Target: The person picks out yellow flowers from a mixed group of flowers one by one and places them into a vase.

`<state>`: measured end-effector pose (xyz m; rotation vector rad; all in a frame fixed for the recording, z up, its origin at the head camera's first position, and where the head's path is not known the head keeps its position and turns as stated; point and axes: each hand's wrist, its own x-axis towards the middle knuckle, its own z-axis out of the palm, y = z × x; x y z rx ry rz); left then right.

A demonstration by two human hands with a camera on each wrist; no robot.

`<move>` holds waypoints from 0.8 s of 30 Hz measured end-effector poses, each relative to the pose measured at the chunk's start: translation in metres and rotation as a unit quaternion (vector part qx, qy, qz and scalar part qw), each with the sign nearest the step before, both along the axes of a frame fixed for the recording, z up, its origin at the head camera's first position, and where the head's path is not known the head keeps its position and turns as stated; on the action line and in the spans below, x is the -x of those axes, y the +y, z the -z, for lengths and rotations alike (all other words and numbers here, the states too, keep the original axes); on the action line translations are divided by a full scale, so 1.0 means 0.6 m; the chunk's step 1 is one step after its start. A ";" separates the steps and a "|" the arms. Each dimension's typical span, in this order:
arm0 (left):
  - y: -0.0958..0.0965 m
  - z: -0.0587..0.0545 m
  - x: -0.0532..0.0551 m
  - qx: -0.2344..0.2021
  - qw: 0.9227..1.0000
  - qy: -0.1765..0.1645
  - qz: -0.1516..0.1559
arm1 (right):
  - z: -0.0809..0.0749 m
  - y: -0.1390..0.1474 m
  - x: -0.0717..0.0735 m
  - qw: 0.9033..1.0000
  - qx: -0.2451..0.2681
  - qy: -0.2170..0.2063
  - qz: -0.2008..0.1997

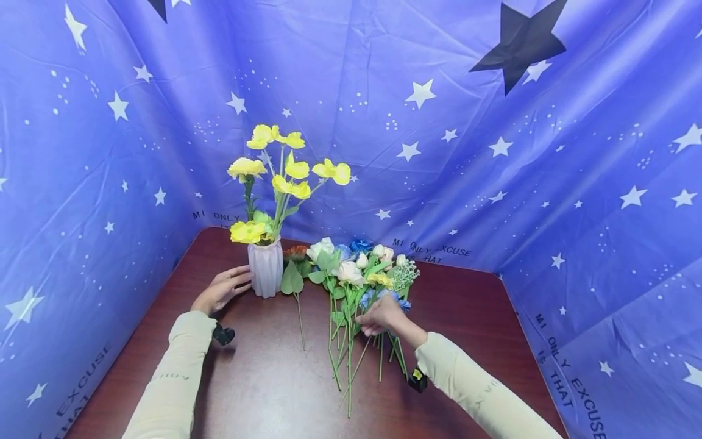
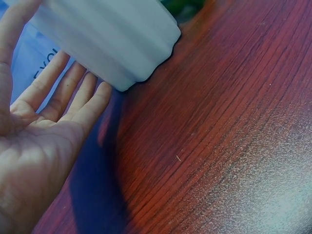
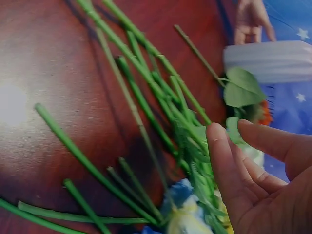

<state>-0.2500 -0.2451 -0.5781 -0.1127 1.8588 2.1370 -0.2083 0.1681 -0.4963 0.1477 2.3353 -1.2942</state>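
Observation:
A pale lilac fluted vase point(image 1: 265, 268) stands upright at the left of the table, with several yellow flowers point(image 1: 290, 177) in it. My left hand point(image 1: 223, 289) has its fingers extended against the vase's left side; in the left wrist view the fingertips point(image 2: 103, 90) are right at its lower edge. At the middle lies a bunch of loose flowers point(image 1: 351, 271) in white, blue, pink and yellow. Over their green stems point(image 3: 146, 73) is my right hand point(image 1: 382, 314), thumb and forefinger apart and the tips close to the stems. Part of the bunch is hidden behind this hand.
An orange flower point(image 1: 297, 252) with a broad green leaf point(image 1: 292, 279) lies between vase and bunch. The stems point toward the near side of the brown table point(image 1: 263, 384). A blue star-printed cloth point(image 1: 351, 73) hangs around the back and sides.

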 end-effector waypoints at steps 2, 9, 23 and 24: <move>0.001 0.000 -0.001 -0.001 1.000 0.000 -0.002 | 0.010 -0.003 -0.002 1.000 -0.006 -0.011 0.000; 0.001 -0.004 -0.004 -0.009 1.000 0.009 0.002 | 0.035 -0.009 -0.012 0.999 -0.020 -0.050 0.006; 0.003 0.000 -0.001 -0.006 1.000 -0.007 -0.005 | 0.071 -0.014 -0.026 0.998 0.002 -0.067 0.015; 0.003 0.000 -0.002 -0.005 1.000 -0.006 -0.005 | 0.072 -0.014 -0.027 0.998 0.004 -0.068 0.017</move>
